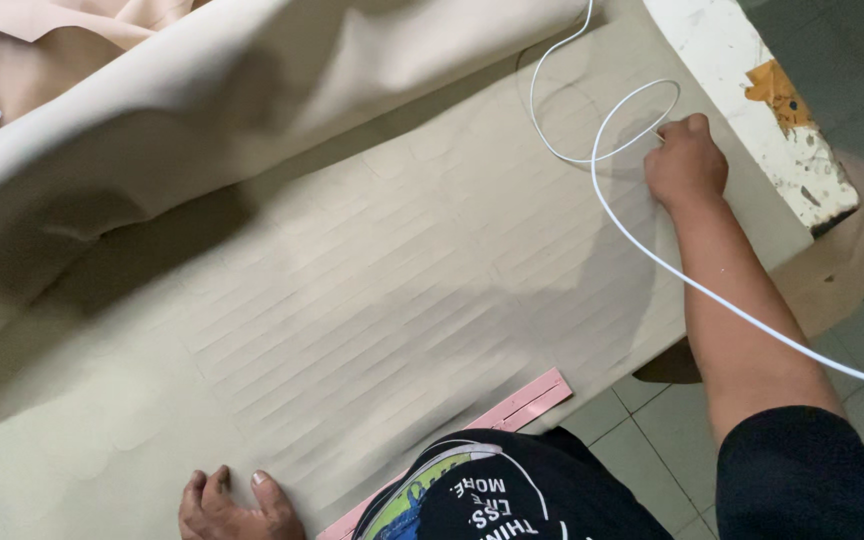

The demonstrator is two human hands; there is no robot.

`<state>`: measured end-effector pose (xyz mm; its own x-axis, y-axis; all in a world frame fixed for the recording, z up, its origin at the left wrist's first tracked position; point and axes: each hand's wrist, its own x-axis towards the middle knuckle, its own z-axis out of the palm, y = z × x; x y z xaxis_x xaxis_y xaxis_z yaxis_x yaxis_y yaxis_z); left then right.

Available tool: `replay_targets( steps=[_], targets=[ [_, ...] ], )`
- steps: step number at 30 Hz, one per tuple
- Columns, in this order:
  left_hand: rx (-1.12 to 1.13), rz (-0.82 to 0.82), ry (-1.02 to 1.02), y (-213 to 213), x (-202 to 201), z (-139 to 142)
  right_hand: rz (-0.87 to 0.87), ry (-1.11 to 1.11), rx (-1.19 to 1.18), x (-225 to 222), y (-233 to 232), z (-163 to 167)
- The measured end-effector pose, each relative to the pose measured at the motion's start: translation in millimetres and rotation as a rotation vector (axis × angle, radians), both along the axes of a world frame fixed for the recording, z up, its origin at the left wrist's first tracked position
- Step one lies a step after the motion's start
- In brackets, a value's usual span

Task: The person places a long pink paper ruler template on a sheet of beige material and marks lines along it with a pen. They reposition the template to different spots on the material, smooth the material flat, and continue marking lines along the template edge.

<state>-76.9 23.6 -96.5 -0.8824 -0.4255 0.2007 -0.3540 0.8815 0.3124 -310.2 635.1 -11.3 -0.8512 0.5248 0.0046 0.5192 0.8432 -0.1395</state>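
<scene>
A wide beige sheet of material (352,300), scored with rows of cut strips, lies flat over the table. My right hand (687,163) rests knuckles-up on its far right part, fingers curled, touching a white cable (612,200) that loops over the sheet. My left hand (232,505) presses flat on the sheet's near edge, fingers spread. A large fold of the same beige material (202,110) is lifted and blurred across the upper left, casting a shadow on the sheet.
A pink strip (522,400) pokes out under the sheet's near edge. A worn white table corner (762,110) with chipped paint shows at upper right. Grey floor tiles (642,440) lie below. Tan fabric (72,30) is bunched at the back left.
</scene>
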Motion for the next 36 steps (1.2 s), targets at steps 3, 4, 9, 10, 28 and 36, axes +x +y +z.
replay_targets(
  steps=[3, 4, 9, 10, 28, 36],
  targets=[
    [-0.025, 0.012, 0.006, 0.3, -3.0, -0.5, 0.01, 0.02, -0.005, -10.2, -7.7, -1.5],
    [-0.033, 0.017, 0.018, 0.3, -3.6, -0.9, 0.008, 0.028, -0.017, -12.8, -9.9, -1.6],
    [-0.021, 0.035, -0.012, -0.5, -3.4, -2.6, -0.113, -0.018, -0.165, -21.7, -21.8, 11.6],
    [-0.023, 0.034, -0.02, -0.8, -3.7, -3.0, -0.105, -0.042, -0.133, -23.4, -23.7, 15.1],
    [-0.002, -0.034, 0.089, -1.9, -4.9, 0.7, -0.02, -0.215, -0.085, -52.7, -36.6, 46.2],
    [-0.026, 0.016, 0.018, 5.0, -5.0, 19.0, -0.036, -0.027, -0.173, -38.9, -37.7, 27.7]
  ],
)
